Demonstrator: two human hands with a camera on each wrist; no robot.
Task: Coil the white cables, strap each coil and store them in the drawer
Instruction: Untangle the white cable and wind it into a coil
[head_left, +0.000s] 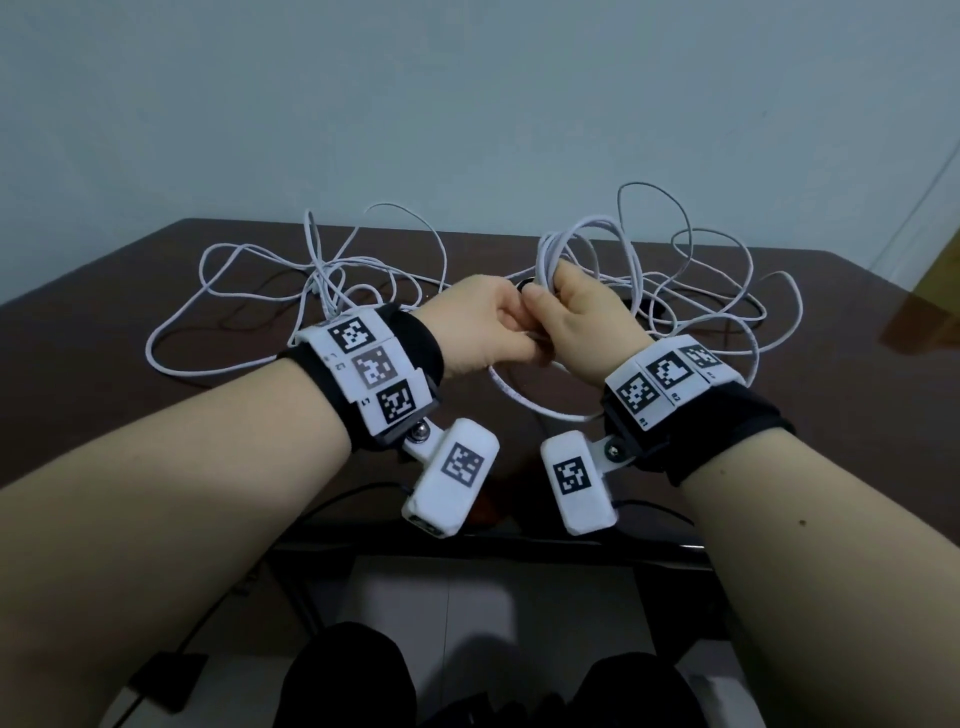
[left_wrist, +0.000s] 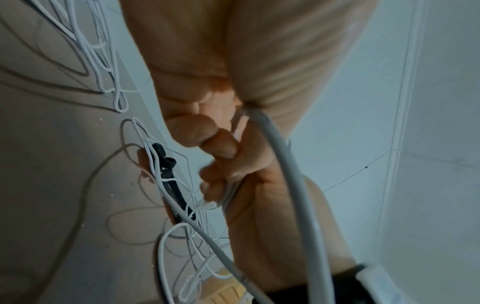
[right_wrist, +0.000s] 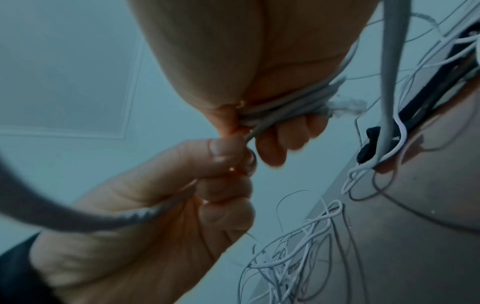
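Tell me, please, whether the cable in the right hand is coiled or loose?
Partly coiled: the right hand grips several loops of white cable, while its remainder trails loose through the left hand.

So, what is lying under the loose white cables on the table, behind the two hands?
Black straps lie under the loose white cables on the brown table. The cables cover parts of them, so their number cannot be told.

Little readable text; the white marker blocks on the left wrist band (head_left: 371, 369) carry small printed labels, one reads "L1" near the lower block, others too blurred to tell; the right wrist band (head_left: 670, 382) shows "R1" and "R2" under its blocks; the square black-and-white coded tags hold patterns only, no letters.
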